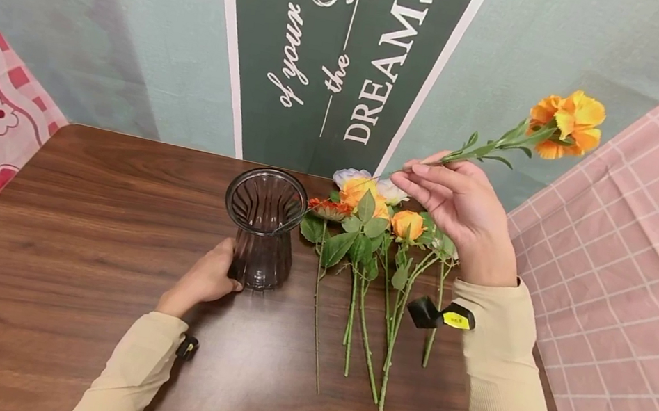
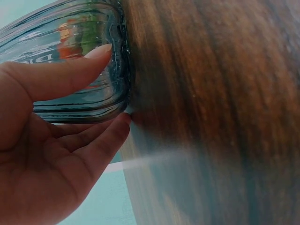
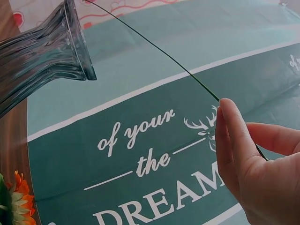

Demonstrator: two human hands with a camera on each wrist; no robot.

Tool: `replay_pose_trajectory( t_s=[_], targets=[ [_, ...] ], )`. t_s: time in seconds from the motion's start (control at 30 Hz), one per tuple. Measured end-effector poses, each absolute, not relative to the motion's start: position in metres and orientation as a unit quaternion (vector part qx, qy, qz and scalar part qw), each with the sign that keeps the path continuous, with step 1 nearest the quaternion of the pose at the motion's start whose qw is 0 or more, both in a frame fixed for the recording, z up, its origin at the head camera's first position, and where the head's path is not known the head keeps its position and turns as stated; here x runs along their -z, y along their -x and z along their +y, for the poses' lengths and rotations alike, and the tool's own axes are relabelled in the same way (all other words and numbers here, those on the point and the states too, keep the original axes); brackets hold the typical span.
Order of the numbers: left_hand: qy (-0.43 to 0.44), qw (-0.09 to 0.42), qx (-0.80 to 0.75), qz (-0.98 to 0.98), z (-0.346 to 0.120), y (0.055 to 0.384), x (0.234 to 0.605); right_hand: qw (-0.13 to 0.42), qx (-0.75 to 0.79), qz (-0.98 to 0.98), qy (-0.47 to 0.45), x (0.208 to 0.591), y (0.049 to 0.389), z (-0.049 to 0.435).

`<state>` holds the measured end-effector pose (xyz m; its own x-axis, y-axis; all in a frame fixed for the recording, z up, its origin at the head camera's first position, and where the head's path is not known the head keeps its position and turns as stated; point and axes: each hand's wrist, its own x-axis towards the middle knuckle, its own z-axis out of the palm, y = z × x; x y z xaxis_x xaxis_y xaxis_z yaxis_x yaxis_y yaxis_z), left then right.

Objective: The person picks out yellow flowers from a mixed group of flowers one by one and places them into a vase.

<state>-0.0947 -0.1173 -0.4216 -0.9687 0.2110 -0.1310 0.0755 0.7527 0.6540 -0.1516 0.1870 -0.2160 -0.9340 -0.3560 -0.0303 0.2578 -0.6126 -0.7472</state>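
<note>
My left hand (image 1: pixel 205 279) grips the lower part of a dark, see-through, ribbed glass vase (image 1: pixel 261 259) that stands upright on the table. In the left wrist view, the thumb lies on one side of the glass vase (image 2: pixel 28 42) and the fingers on the other. Raised to the right, my right hand (image 1: pixel 457 195) pinches the thin stem of an orange carnation (image 1: pixel 569 123) between thumb and fingertips. Its bloom points up and right, while the green stem (image 3: pixel 178 65) slants down-left to the vase's mouth. Whether the stem's tip is inside the rim, I cannot tell.
Several cut flowers lie on the brown wooden table (image 1: pixel 79 233), right of the vase, among them a yellow-orange rose (image 1: pixel 407 225) and a red-orange flower (image 1: pixel 329 210). A green printed cloth (image 1: pixel 301 138) hangs behind. A pink checked cloth (image 1: pixel 629 276) borders the right side.
</note>
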Motion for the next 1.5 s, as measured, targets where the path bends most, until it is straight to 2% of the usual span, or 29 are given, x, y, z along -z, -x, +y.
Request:
replay_pose_trajectory(
  t_s=[0.4, 0.67, 1.5],
  targets=[
    [-0.077, 0.102, -0.343, 0.931, -0.118, 0.095, 0.422, 0.176, 0.883, 0.425, 0.097, 0.221, 0.163, 0.176],
    [-0.076, 0.102, -0.346, 0.93, -0.117, 0.094, 0.422, 0.156, 0.859, 0.48, 0.089, 0.224, 0.157, 0.161],
    [-0.077, 0.094, -0.348, 0.93, -0.115, 0.093, 0.424, 0.193, 0.814, 0.539, 0.097, 0.246, 0.152, 0.142]
  ],
)
